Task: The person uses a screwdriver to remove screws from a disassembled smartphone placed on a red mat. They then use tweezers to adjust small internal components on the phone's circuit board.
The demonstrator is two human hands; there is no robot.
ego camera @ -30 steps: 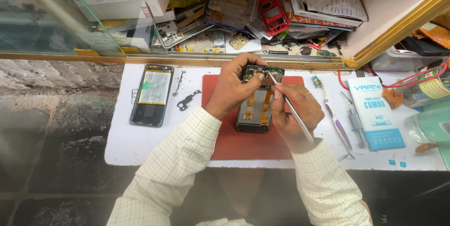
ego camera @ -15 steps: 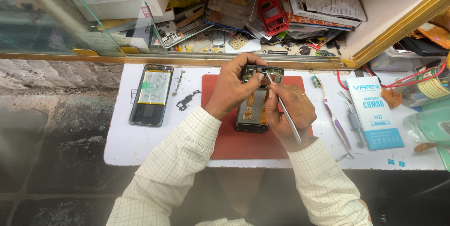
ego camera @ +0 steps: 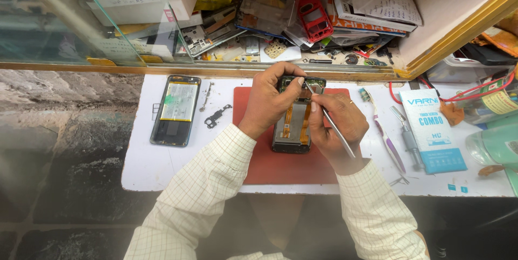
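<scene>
Opened phone point(ego camera: 292, 125) lay on red mat point(ego camera: 286, 165) on the counter point(ego camera: 145, 165), long axis running away from the person. Left hand point(ego camera: 268, 103) gripped its top-left edge; right hand point(ego camera: 335, 126) fingers pinched tweezers point(ego camera: 330, 122), tip at phone's top.

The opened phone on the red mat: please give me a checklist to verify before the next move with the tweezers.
1. Opened phone lies flat on the red mat: ok.
2. Left hand steadies the phone's top end: ok.
3. Right hand grips the tweezers, tip at the phone's upper part: ok.
4. Tip on the right component: cannot tell, too small.
5. Loose metal bracket lies apart on the white board, away from both hands: ok.
6. Second phone with exposed battery lies off the mat: ok.
</scene>
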